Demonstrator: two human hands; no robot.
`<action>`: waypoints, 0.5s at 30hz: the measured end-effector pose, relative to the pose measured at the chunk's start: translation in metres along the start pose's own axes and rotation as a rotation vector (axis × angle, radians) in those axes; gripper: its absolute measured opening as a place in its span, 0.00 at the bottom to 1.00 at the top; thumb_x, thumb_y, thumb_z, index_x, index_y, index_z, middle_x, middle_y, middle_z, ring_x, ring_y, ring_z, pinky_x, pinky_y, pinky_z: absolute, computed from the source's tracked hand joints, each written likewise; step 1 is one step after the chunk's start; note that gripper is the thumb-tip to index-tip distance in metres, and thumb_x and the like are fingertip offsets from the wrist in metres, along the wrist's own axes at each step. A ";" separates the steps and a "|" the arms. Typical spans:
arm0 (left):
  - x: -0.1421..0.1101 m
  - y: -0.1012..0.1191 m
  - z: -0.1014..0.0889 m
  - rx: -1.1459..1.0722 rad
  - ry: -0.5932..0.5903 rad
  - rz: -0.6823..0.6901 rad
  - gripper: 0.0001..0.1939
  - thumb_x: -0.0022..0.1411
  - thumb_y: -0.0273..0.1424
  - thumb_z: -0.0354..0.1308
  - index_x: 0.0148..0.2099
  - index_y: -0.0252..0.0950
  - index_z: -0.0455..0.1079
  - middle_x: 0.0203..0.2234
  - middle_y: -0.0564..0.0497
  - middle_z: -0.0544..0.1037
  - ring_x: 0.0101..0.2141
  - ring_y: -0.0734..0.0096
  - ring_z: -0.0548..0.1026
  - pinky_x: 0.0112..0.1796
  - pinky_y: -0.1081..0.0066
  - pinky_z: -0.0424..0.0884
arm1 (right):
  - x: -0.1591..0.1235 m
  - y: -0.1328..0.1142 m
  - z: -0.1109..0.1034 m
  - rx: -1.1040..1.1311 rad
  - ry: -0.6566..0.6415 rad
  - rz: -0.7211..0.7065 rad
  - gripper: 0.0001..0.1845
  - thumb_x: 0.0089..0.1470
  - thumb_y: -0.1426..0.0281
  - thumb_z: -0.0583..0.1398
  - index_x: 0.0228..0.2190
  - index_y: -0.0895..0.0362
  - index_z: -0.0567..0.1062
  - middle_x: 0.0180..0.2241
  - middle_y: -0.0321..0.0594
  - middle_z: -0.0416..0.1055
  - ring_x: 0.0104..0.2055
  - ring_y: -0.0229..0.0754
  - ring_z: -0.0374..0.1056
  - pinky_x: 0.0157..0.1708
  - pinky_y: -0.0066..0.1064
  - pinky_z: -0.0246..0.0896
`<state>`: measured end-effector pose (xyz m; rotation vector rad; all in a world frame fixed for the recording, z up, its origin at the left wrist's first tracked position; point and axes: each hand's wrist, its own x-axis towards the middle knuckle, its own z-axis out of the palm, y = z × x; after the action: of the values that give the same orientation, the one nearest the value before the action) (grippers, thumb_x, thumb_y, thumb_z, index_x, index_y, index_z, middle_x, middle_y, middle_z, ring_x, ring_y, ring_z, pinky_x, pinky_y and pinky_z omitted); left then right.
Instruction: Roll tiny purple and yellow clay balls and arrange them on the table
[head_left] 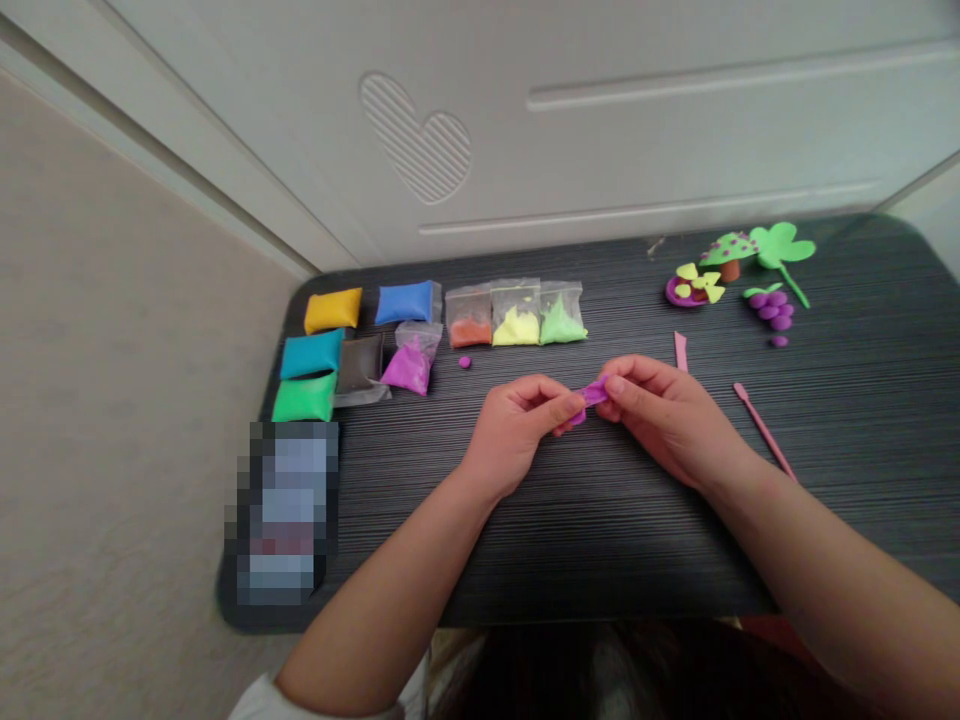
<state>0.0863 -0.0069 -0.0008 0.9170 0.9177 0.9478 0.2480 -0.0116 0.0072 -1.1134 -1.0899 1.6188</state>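
A strip of purple modelling clay (595, 391) is stretched between my two hands above the middle of the dark table. My left hand (529, 425) pinches its left end between thumb and fingers. At the other end, my right hand (660, 405) pinches the clay the same way. Some of the clay is hidden by my fingertips. A small purple clay ball (465, 362) lies on the table to the left of my left hand. Just beyond my right hand is a pink flat tool (680, 350), partly covered by the hand.
Clay packets stand at left, including yellow (333, 310), blue (405, 303) and opened purple (409, 366) ones. A blurred phone-like object (289, 510) lies front left. At back right are clay grapes (772, 307), a mushroom (729, 255) and a purple dish (686, 293). A pink stick tool (763, 430) lies right.
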 end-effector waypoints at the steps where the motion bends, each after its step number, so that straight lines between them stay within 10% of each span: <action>1: 0.001 0.000 0.000 -0.073 -0.009 -0.017 0.09 0.51 0.36 0.60 0.27 0.34 0.72 0.20 0.54 0.71 0.22 0.81 0.65 0.27 0.75 0.60 | 0.000 0.000 0.000 0.024 0.008 0.008 0.08 0.49 0.63 0.60 0.29 0.56 0.70 0.23 0.32 0.64 0.26 0.32 0.61 0.29 0.28 0.59; 15: 0.000 -0.002 0.002 -0.003 0.029 -0.015 0.09 0.51 0.30 0.60 0.37 0.37 0.75 0.28 0.52 0.78 0.28 0.78 0.72 0.36 0.73 0.68 | 0.001 0.003 0.000 -0.047 0.048 -0.058 0.07 0.48 0.67 0.61 0.32 0.54 0.72 0.29 0.33 0.71 0.32 0.33 0.66 0.36 0.28 0.61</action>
<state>0.0883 -0.0076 -0.0019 0.8949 0.9466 0.9518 0.2473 -0.0118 0.0037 -1.1360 -1.1238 1.5206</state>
